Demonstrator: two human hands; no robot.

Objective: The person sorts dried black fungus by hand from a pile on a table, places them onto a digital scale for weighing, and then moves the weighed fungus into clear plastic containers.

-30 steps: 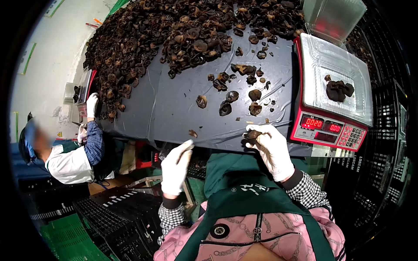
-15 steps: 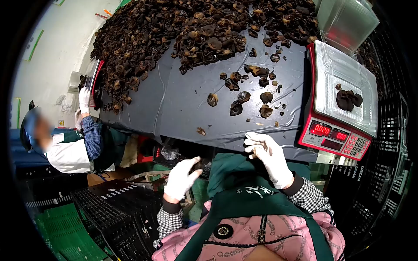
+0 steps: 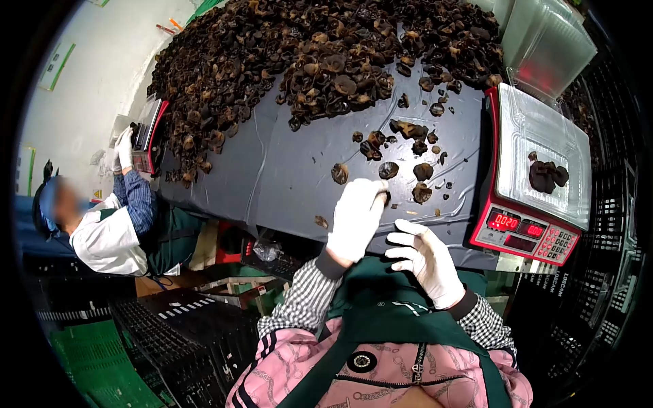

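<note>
My left hand point(image 3: 355, 221), in a white glove, reaches over the table's near edge. Its fingers are closed on a dark wood ear mushroom point(image 3: 387, 198), mostly hidden beneath them. My right hand point(image 3: 428, 266), also gloved, hovers at the table edge with fingers spread and nothing in it. Several loose wood ear mushrooms point(image 3: 422, 171) lie just beyond both hands. To the right, a red scale point(image 3: 484, 234) reads 0.020 and bears a clear plastic tray point(image 3: 513, 163) with a small clump of wood ear mushrooms point(image 3: 547, 177).
A large heap of wood ear mushrooms point(image 3: 272, 61) covers the back of the grey-covered table point(image 3: 286, 177). Stacked clear trays point(image 3: 551, 51) stand behind the scale. At left, a co-worker point(image 3: 112, 231) handles another scale point(image 3: 158, 136). Black crates point(image 3: 170, 340) stand at lower left.
My left hand has moved up and right from beside the table onto a loose wood ear mushroom. My right hand has dropped slightly. The view has shifted a little.
</note>
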